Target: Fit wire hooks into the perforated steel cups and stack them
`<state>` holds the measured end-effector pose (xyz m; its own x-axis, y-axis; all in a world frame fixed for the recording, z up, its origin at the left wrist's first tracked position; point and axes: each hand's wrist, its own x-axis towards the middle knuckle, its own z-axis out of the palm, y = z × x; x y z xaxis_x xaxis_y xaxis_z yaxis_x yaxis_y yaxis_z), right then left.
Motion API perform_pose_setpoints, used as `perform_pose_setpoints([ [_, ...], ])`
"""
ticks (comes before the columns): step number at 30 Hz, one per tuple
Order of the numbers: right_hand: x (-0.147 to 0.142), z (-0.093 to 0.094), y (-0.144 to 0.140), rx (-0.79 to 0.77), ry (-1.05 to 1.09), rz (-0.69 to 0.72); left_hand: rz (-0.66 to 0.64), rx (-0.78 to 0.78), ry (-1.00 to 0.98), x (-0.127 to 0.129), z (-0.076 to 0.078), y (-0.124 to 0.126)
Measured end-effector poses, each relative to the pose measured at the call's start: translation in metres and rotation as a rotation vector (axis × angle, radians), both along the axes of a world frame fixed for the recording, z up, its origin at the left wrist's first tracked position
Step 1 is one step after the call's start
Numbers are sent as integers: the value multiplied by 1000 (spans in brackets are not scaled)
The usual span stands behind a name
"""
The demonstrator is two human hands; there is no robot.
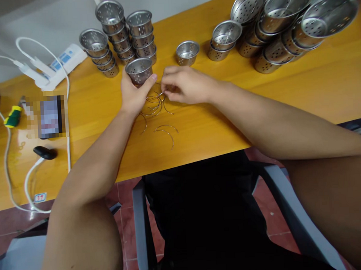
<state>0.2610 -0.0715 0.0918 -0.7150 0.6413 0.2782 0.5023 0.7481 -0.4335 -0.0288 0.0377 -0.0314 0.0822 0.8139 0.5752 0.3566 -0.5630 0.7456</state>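
Left hand: the person's left hand (132,92) grips a perforated metal cup (139,74), thumb on the near right side of the wall, other fingers largely hidden behind it.
Held cup position: raised at the front of the left-hand stacks, mouth upward and slightly tilted.
Right hand: the right hand (182,84) is just beside the cup, with thumb and fingertips pinching a thin wire (162,93); the far end of that wire cannot be told from the pile.
Loose wires: several curved wires (155,108) lie in an overlapping pile below and between the hands; two more lie apart, nearer the table edge.
Left stacks: three stacks of cups (114,33) stand upright beyond the left hand.
Single cup: one small cup (187,54) stands upright beyond the right hand.
Right stacks: a short stack of two cups (224,42) stands beside taller stacks of cups (286,28), which reach the upper right corner.
Table left side: a white power strip (63,66) with white cables (68,133), a yellow-and-green handle (13,116), a pixelated device (51,116) and a small black object (45,152).
Support surface: yellow wooden table (210,129).
Seat: chair with grey armrests (141,225), on red floor tiles (128,230).
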Motion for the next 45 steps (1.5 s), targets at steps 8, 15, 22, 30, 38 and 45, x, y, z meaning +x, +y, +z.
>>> perform_pose_setpoints([
  [8, 8, 11, 1, -46, 29, -25, -21, 102, -57, 1, -6, 8],
  [15, 8, 8, 3, -55, 31, -45, -95, -66, -88, 13, 34, -27],
  [22, 10, 6, 8, -13, 27, -54, -231, 37, 116, 12, 37, -28],
  [30, 10, 6, 8, -44, 57, -79, -146, 59, 48, 7, 27, -17],
  [38, 13, 12, 7, -3, 36, -66, -109, 53, 135, 8, 43, -27],
  [45, 15, 11, 8, -26, 87, -178, -56, 12, 53, 15, 40, -26],
])
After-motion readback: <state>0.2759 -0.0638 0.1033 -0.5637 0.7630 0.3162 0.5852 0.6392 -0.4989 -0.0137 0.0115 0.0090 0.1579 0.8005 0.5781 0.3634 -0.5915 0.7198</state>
